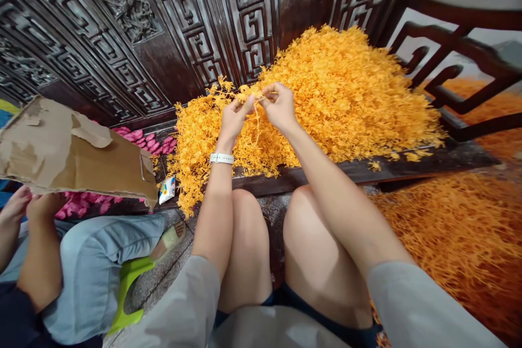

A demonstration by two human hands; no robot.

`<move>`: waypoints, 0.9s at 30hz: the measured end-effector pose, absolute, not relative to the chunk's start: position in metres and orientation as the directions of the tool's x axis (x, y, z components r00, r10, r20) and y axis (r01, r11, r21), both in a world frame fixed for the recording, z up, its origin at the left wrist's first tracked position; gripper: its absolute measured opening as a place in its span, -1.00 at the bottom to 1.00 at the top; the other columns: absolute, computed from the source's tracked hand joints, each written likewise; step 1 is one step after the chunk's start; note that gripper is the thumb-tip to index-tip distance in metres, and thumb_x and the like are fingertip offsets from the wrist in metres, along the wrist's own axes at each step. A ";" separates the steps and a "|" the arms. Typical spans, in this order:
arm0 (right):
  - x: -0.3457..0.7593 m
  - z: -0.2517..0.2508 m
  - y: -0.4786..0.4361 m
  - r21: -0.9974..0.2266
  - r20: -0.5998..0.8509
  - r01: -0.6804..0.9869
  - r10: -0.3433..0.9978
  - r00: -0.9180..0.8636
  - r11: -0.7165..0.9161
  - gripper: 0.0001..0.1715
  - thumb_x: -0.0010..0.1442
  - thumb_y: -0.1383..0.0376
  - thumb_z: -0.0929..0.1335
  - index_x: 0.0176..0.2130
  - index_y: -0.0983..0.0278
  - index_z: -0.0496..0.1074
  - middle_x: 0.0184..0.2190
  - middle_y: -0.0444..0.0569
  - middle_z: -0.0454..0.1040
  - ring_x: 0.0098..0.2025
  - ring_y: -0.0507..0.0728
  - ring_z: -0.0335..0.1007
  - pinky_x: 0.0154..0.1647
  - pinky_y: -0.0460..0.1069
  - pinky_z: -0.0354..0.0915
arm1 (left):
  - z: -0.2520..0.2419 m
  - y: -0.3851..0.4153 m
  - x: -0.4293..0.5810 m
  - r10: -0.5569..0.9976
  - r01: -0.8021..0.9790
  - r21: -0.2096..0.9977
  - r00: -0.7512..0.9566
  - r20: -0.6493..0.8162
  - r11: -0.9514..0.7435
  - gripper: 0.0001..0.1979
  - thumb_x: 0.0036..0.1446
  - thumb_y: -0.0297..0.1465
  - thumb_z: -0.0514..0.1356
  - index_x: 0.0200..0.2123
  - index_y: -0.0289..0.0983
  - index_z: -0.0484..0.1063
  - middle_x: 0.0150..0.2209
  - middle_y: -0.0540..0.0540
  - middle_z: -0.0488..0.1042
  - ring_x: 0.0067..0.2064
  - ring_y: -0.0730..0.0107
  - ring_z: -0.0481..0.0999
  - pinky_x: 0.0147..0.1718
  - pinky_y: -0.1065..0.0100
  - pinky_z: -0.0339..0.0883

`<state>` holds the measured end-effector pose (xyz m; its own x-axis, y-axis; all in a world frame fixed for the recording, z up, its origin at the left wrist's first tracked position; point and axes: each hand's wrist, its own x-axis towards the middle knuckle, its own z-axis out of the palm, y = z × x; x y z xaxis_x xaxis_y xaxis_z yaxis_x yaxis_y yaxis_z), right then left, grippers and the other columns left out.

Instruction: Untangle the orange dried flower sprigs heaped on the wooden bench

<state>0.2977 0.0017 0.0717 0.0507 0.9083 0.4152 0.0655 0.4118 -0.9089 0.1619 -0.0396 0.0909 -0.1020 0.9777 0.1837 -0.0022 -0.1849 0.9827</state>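
Observation:
My left hand (234, 118) and my right hand (279, 106) are raised together in front of me, both pinched on one small orange plastic sprig (255, 97). A thin stem of it dangles between the hands. Behind and under them a big heap of the same orange sprigs (346, 92) lies on a dark wooden bench seat (367, 169). A white band is on my left wrist. My bare knees are below.
A carved dark wood back panel (163, 27) rises behind the heap. More orange sprigs (457, 234) cover the floor at right. At left another person sits on a green stool (130, 283), holding a torn cardboard sheet (73, 152) over pink sprigs (150, 142).

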 end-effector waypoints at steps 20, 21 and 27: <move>0.302 0.084 -0.009 -0.942 0.139 -0.331 0.966 -0.217 0.061 -0.55 0.07 -0.01 0.46 -0.15 0.14 0.35 -0.16 0.08 0.60 -0.10 0.23 0.53 -0.10 0.15 0.53 | 0.084 -0.029 0.152 0.970 -0.196 0.969 -0.220 0.107 -0.152 -0.81 0.37 -0.24 0.29 -0.24 -0.16 0.37 -0.50 0.07 0.36 -0.34 0.41 0.60 -0.29 0.36 0.40; 0.306 0.086 -0.009 -0.943 0.147 -0.327 0.965 -0.217 0.070 -0.51 0.08 -0.10 0.44 -0.15 0.13 0.36 -0.19 0.07 0.60 -0.11 0.24 0.52 -0.12 0.16 0.53 | 0.084 -0.029 0.150 0.969 -0.195 0.970 -0.225 0.101 -0.146 -0.81 0.38 -0.23 0.29 -0.22 -0.15 0.37 -0.51 0.08 0.34 -0.36 0.43 0.57 -0.31 0.37 0.39; 0.312 0.080 0.000 -0.952 0.142 -0.287 0.985 -0.100 0.108 -0.14 0.07 -0.49 0.33 -0.05 0.12 0.36 -0.24 0.04 0.55 -0.23 0.22 0.51 -0.27 0.13 0.43 | 0.090 -0.032 0.146 0.968 -0.123 0.985 -0.234 0.086 -0.117 -0.65 0.28 0.02 0.31 -0.23 -0.13 0.47 -0.61 0.10 0.19 -0.45 0.40 0.45 -0.39 0.34 0.31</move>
<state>0.3120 0.0004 0.0802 -0.1005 0.9848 0.1420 -0.2866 0.1080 -0.9519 0.1461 -0.0321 0.0897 -0.2340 0.9685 0.0856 -0.1231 -0.1169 0.9855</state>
